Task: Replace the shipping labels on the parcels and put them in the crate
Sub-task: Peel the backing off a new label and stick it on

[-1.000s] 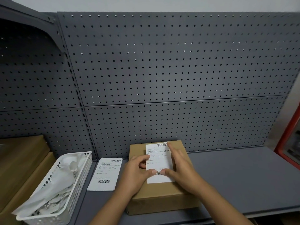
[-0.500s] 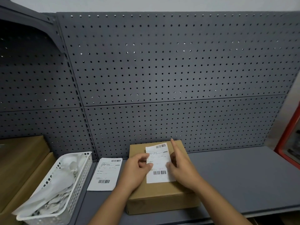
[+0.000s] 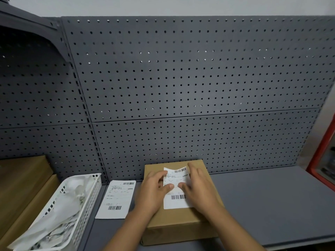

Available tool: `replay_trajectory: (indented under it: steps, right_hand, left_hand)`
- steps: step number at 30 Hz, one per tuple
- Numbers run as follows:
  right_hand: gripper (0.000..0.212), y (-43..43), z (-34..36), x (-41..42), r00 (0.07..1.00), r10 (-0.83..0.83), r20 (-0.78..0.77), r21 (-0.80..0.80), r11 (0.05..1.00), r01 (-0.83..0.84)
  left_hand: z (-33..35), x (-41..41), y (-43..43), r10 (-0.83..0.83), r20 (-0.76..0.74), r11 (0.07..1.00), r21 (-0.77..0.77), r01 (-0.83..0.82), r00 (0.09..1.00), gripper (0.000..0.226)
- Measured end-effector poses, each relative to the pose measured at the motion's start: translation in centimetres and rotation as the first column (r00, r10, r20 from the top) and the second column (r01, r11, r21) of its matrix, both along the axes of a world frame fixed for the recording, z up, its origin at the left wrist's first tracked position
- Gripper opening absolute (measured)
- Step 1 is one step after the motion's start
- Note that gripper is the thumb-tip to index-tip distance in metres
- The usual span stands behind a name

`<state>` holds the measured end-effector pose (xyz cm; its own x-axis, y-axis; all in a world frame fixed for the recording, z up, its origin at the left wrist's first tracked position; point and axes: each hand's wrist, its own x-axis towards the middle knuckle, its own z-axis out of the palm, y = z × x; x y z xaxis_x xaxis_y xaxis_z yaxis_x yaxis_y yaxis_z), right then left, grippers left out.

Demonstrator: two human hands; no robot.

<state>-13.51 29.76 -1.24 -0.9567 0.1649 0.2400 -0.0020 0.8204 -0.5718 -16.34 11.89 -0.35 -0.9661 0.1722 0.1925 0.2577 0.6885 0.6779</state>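
The box (image 3: 181,225) sits on the shelf (image 3: 272,205) at 6 o'clock. The left hand (image 3: 154,192) and right hand (image 3: 197,189) press the label (image 3: 176,200) onto its lid, fingers loosely straight, hiding its middle. The print is unreadable. At the box's 9 o'clock lies a spare label (image 3: 117,199); the basket (image 3: 87,201) beyond is cut off.

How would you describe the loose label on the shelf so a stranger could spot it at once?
Find the grey shelf under the pegboard. Between the white basket and the cardboard box a white label lies flat. Unlike the label on the box, under the left hand and right hand, it lies untouched.
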Motion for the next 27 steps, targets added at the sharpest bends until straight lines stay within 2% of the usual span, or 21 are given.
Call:
replay_trajectory:
  steps: [5,12,16,18,20,23,27]
  right_hand:
    - [0.071,0.3,-0.1,-0.3,1.000,-0.004,-0.016,-0.035,0.999,0.004]
    - [0.066,0.3,0.7,-0.4,0.998,-0.044,0.033,-0.054,0.998,0.046]
    - [0.045,0.2,1.5,-1.2,0.997,-0.068,0.039,-0.053,0.996,0.070]
    - [0.040,0.0,1.4,-1.7,0.996,-0.080,0.029,-0.033,0.996,0.081]
    - [0.051,-0.2,0.7,-2.2,0.995,-0.101,0.011,0.023,0.995,0.101]
    - [0.065,-0.3,-0.3,-2.4,0.991,-0.137,-0.008,0.115,0.984,0.137]
    - [0.060,-0.2,-1.0,-2.5,0.988,-0.154,-0.025,0.121,0.980,0.156]
  left_hand:
    - [-0.6,-0.3,-0.2,0.029,0.015,0.999,0.030,-0.030,0.999,0.037]
    - [-0.6,-0.4,0.0,0.064,0.030,0.998,-0.003,-0.064,0.998,0.037]
    - [0.5,-1.0,0.8,0.107,0.053,0.994,-0.016,-0.106,0.993,0.039]
    - [1.3,-1.1,1.4,0.135,0.035,0.986,-0.100,-0.131,0.990,0.036]
    - [1.2,-1.1,1.8,0.151,-0.030,0.962,-0.226,-0.154,0.988,0.035]
    - [0.0,-1.2,1.9,0.170,-0.074,0.933,-0.308,-0.184,0.983,0.042]
    - [-0.8,-1.4,1.7,0.161,-0.079,0.924,-0.338,-0.178,0.984,0.042]
